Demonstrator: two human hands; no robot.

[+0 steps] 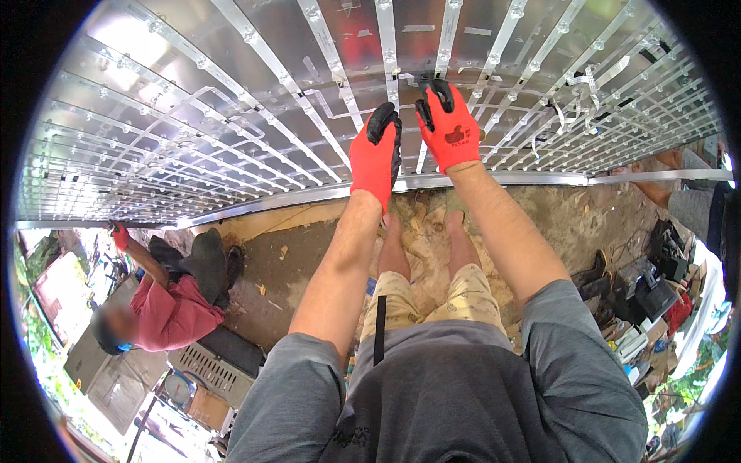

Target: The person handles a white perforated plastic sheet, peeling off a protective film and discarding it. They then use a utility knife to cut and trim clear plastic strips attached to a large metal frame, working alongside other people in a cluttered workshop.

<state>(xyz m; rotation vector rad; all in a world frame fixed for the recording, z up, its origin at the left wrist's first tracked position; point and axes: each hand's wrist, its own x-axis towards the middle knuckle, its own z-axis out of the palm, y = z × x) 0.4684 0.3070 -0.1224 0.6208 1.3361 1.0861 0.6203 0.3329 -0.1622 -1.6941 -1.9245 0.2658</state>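
Note:
A large shiny metal panel (355, 58) fills the upper part of the view, with many white LED strips (386, 38) running across it in rows. Both my hands wear red gloves with black-coated fingers. My left hand (375, 154) is at the panel beside one strip, its fingers bent and pressed together. Close to its right, my right hand (450, 131) has its fingers curled down at the gap between two strips. Whatever either set of fingertips grips is hidden. White wire (328, 108) links strips left of my left hand.
A metal frame edge (432, 182) borders the panel's near side. At left, a person in a red shirt (181, 312) reaches a gloved hand to the panel. Loose white strips (590, 92) dangle at right. Tools and boxes (648, 293) are piled on the ground at right.

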